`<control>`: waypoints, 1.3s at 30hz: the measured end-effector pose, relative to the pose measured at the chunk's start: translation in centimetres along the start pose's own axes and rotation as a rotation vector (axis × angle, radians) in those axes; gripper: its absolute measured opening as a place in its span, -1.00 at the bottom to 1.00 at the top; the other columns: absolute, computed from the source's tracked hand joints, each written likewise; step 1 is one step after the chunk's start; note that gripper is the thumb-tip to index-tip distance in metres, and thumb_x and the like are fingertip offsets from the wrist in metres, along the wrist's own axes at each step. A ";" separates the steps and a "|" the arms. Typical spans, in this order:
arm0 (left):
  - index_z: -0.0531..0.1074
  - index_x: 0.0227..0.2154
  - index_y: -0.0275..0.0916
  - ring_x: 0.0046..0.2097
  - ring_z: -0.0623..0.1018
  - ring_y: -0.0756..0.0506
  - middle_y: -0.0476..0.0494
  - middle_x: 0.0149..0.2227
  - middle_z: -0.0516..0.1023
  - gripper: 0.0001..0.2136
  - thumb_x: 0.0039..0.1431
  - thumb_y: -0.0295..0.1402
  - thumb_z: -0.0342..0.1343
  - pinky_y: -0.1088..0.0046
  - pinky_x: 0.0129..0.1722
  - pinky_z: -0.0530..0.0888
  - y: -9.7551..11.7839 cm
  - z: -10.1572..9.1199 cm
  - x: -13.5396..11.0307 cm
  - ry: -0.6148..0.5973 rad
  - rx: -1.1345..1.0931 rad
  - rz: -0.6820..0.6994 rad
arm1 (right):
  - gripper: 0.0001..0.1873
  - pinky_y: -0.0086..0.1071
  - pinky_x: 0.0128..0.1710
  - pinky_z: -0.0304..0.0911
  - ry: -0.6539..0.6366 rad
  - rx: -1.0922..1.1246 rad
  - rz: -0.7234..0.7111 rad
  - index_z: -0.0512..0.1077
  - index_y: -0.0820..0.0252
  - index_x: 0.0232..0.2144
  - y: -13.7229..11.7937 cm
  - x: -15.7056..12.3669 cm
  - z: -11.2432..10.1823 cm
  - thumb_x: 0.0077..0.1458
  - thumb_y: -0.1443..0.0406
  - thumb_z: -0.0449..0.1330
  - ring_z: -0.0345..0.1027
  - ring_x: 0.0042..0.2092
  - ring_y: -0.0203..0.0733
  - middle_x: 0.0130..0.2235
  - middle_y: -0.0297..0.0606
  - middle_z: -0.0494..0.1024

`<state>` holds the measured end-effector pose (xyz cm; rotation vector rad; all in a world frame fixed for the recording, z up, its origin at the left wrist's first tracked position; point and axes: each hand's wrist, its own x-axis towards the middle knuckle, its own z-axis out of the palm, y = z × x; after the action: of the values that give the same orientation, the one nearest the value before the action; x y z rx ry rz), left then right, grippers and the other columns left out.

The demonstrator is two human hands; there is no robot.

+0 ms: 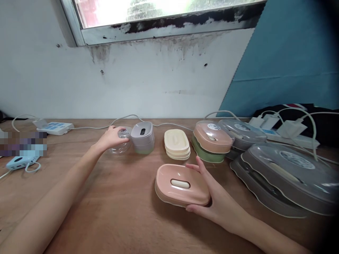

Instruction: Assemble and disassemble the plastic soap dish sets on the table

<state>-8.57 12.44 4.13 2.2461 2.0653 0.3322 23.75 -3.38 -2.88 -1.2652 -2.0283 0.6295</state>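
My left hand (115,137) is curved round the top of some clear plastic covers (119,147), thumb and fingers on either side. Just right of them stands a stack of lilac-grey containers (143,135) with a dark slot on top and a green bottom. My right hand (209,192) grips the right end of a peach lidded box (169,176), thumb at the near edge and fingers at the far edge. A cream oval insert (180,183) sits in the lid. Behind it lies a pile of cream oval trays (177,143).
Stacked peach and green containers (213,135) and larger dark grey containers (286,173) stand at the right. White power strips (57,128) and cables run along the wall. A light blue device (23,160) lies at the left on the wooden table (111,211).
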 end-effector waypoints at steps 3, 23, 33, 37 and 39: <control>0.29 0.03 -0.08 0.17 0.20 -0.28 -0.21 0.09 0.23 -0.45 -0.11 -0.10 0.07 0.25 0.03 0.28 -0.7 0.4 0.5 0.009 -0.030 0.042 | 0.07 0.03 0.14 -0.03 -0.011 -0.007 -0.004 -0.46 -0.11 0.22 -0.2 0.0 -0.1 -0.08 0.19 0.24 0.01 0.20 0.00 0.19 -0.14 0.08; 0.35 -0.04 -0.21 0.03 0.40 -0.26 -0.24 0.00 0.42 -0.47 0.02 0.04 -0.03 0.26 -0.04 0.34 -1.5 1.6 1.4 0.167 -0.193 -0.112 | 0.10 0.02 0.13 -0.02 -0.019 -0.029 -0.005 -0.52 -0.08 0.22 -0.2 -0.1 -0.1 -0.06 0.21 0.23 -0.01 0.21 0.02 0.19 -0.12 0.10; 0.37 -0.02 -0.28 0.07 0.36 -0.30 -0.25 0.03 0.41 -0.36 -0.14 0.04 0.10 0.25 0.02 0.30 -1.5 2.3 2.0 0.150 -0.144 -0.007 | 0.10 -0.02 0.14 0.00 -0.021 -0.051 -0.003 -0.53 -0.08 0.22 -0.3 -0.1 -0.2 -0.06 0.20 0.23 0.00 0.21 0.01 0.19 -0.14 0.10; 0.38 -0.02 -0.30 0.09 0.34 -0.25 -0.23 0.03 0.41 -0.43 -0.08 -0.06 0.10 0.31 0.06 0.28 -1.0 2.1 1.4 0.212 -0.140 -0.014 | 0.09 -0.01 0.14 -0.01 -0.029 -0.054 0.005 -0.52 -0.09 0.22 -0.3 -0.2 -0.2 -0.06 0.19 0.23 -0.03 0.22 0.01 0.19 -0.15 0.10; 0.37 -0.01 -0.30 0.11 0.33 -0.23 -0.24 0.03 0.40 -0.44 -0.06 -0.08 0.11 0.33 0.09 0.24 -0.8 1.8 0.8 0.266 -0.139 -0.035 | 0.09 -0.01 0.14 0.00 -0.023 -0.047 -0.004 -0.51 -0.09 0.22 -0.3 -0.2 -0.1 -0.06 0.20 0.23 -0.01 0.21 0.01 0.19 -0.15 0.10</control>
<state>-8.95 13.46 2.28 2.1828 2.1210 0.7860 23.76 -3.67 -2.65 -1.2859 -2.0752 0.5998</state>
